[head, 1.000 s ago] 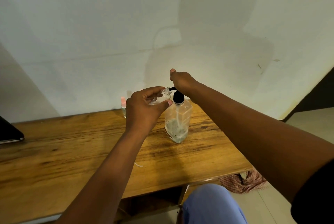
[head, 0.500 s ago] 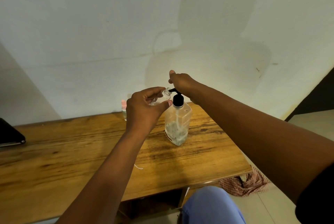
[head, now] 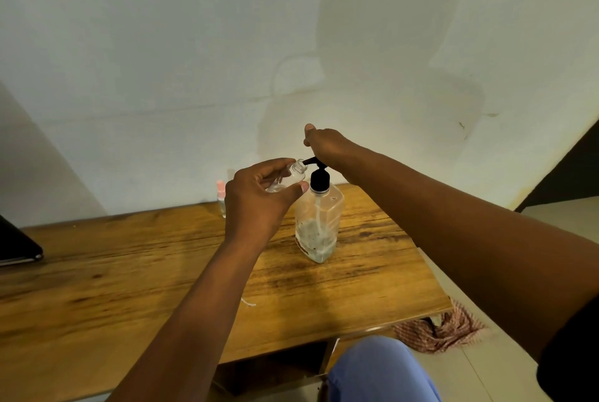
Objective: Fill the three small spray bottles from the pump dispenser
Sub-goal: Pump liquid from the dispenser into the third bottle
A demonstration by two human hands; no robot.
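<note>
A clear pump dispenser (head: 319, 223) with a black pump head stands on the wooden table (head: 129, 272), holding a little liquid at its bottom. My left hand (head: 256, 200) holds a small clear uncapped spray bottle (head: 293, 174) tilted, its mouth right at the black nozzle tip. My right hand (head: 327, 145) rests on top of the pump head, thumb raised. A second small spray bottle (head: 221, 196) with a pink cap stands upright at the table's back edge, by the wall. A third bottle is not visible.
A dark flat object (head: 16, 246) lies at the table's left edge. A white wall rises directly behind the table. A checked cloth (head: 437, 330) lies on the floor at the right. My blue-clad knee (head: 379, 372) shows below the table's front edge.
The pump head has risen between the earlier frames and now, and my right hand has come up with it. The left hand keeps the small bottle at the nozzle.
</note>
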